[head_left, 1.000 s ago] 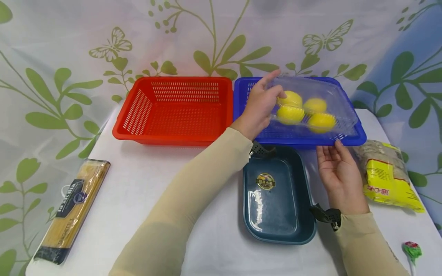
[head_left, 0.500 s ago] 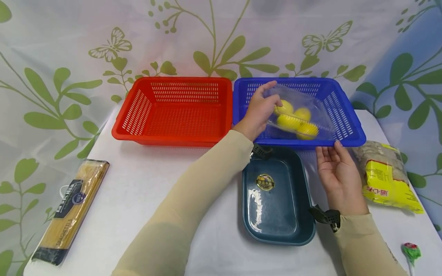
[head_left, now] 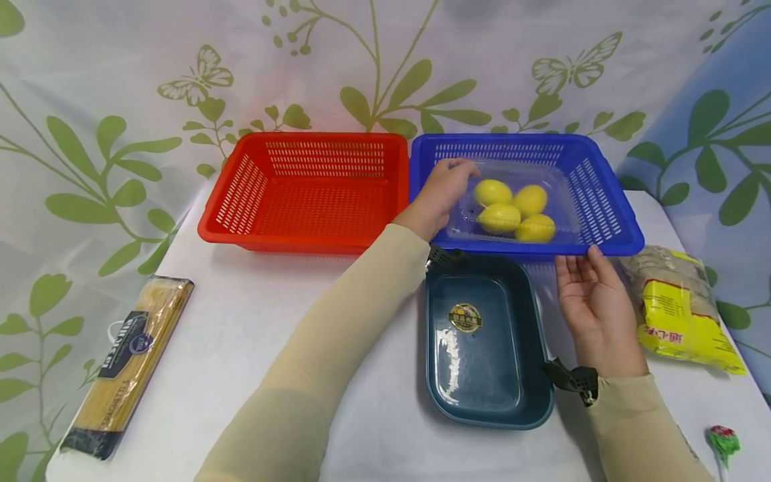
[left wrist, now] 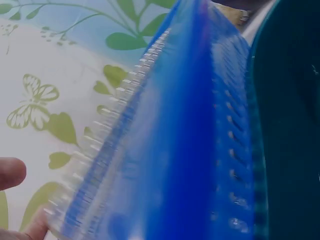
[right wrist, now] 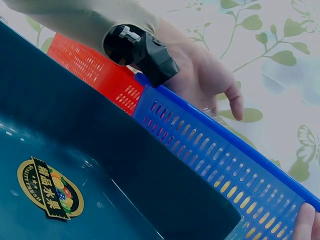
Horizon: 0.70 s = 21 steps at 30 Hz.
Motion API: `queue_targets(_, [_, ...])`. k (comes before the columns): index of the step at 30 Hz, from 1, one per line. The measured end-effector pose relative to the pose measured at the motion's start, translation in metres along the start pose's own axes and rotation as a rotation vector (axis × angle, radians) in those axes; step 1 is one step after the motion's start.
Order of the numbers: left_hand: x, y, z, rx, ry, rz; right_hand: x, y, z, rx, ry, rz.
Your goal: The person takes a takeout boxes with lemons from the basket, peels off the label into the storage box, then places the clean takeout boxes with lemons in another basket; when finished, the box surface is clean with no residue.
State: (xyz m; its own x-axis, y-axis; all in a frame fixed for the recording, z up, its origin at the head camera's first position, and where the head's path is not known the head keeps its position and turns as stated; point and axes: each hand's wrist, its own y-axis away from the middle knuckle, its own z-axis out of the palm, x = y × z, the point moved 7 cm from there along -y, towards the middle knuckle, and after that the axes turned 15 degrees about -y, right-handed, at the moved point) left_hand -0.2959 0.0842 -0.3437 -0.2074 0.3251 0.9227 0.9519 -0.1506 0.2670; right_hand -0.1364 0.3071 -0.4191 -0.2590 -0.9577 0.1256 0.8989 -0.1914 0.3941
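Observation:
Inside the blue basket (head_left: 605, 201) lies a clear plastic box (head_left: 566, 201) with several yellow lemons (head_left: 535, 229). My left hand (head_left: 442, 194) reaches over the basket's left side and grips the box by its left edge. The left wrist view catches a fingertip (left wrist: 12, 172) and the box's ridged clear edge (left wrist: 115, 112) close up. My right hand (head_left: 596, 308) holds the basket's front rim near the right corner, palm up, thumb over the rim. The other fingers are partly hidden below it. In the right wrist view, fingers (right wrist: 305, 222) show on the blue rim.
A red basket (head_left: 301, 244) stands directly left of the blue one. In front sits a dark teal tray (head_left: 482, 361), between my forearms. A spaghetti pack (head_left: 129, 365) lies far left. At right are a yellow-labelled bag (head_left: 680, 314) and a lollipop (head_left: 723, 442).
My left hand has lowered the plastic box from a tilted pose above the blue basket to lying flat inside it. The right hand has kept its hold on the rim.

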Motion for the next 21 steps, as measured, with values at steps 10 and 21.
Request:
queue_targets(10, [-0.006, 0.015, -0.003, -0.042, -0.035, -0.021, -0.002, 0.001, -0.003, 0.023, 0.000, -0.015])
queue_targets(21, [0.004, 0.037, -0.020, -0.040, -0.162, 0.084, -0.002, 0.002, -0.004, 0.022, 0.006, -0.017])
